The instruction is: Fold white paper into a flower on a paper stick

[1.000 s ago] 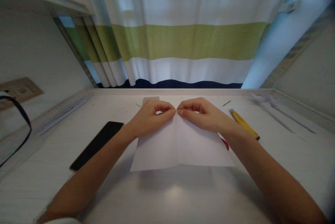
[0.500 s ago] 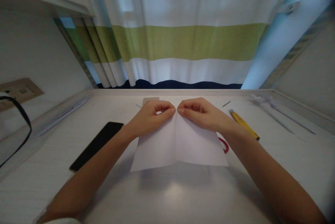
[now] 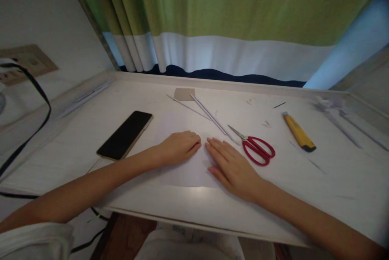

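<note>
A folded white sheet of paper (image 3: 191, 171) lies flat on the white desk (image 3: 188, 203) near its front edge. My left hand (image 3: 179, 147) rests palm down on the paper's left part, fingers loosely curled and together, holding nothing. My right hand (image 3: 232, 167) lies flat on the paper's right part with its fingers stretched out. The fingertips of both hands almost meet over the middle of the sheet.
Red-handled scissors (image 3: 257, 149) lie just right of my right hand, a yellow utility knife (image 3: 298, 131) farther right. A black phone (image 3: 125, 135) lies to the left. Thin white paper rolls (image 3: 209, 114) and a small grey card (image 3: 184, 94) sit behind. A black cable (image 3: 33, 126) hangs at left; a striped curtain is behind.
Both hands let go of the pinched top edge and now press flat on the paper, which lies nearer the front edge. The camera has tilted down and moved back; scissors now show fully.
</note>
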`<state>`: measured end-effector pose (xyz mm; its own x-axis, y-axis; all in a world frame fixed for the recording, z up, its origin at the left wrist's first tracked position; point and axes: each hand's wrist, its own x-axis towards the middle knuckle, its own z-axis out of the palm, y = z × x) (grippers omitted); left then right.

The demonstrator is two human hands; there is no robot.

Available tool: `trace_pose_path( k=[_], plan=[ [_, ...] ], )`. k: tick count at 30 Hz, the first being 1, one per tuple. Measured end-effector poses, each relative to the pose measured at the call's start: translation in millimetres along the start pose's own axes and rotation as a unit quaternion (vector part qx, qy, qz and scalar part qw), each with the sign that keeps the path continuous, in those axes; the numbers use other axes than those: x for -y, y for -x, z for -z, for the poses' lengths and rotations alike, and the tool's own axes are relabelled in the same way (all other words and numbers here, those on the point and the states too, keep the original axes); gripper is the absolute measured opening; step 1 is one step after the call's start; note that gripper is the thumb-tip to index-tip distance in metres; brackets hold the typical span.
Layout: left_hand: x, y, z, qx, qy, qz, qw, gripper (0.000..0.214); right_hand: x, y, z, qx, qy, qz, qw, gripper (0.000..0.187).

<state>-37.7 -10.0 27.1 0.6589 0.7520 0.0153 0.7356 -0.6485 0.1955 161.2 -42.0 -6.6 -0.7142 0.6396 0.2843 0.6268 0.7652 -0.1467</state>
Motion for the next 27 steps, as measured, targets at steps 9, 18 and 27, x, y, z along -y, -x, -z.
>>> trace_pose_path(
  k=[9,18,27],
  plan=[
    [-29.4,42.9,-35.6,-0.022,-0.108,0.023,0.994,0.056,-5.2,3.3,-9.1,0.087,0.008,0.017,0.996,0.051],
    [-30.5,46.7,-50.9,-0.034,-0.116,0.062,0.991,0.058,1.1,7.7,-9.5,0.093,0.021,-0.011,0.995,0.053],
    [-31.2,46.1,-54.2,-0.044,-0.111,0.075,0.990,0.059,5.4,8.9,-11.6,0.086,0.048,-0.035,0.995,0.054]
  ],
)
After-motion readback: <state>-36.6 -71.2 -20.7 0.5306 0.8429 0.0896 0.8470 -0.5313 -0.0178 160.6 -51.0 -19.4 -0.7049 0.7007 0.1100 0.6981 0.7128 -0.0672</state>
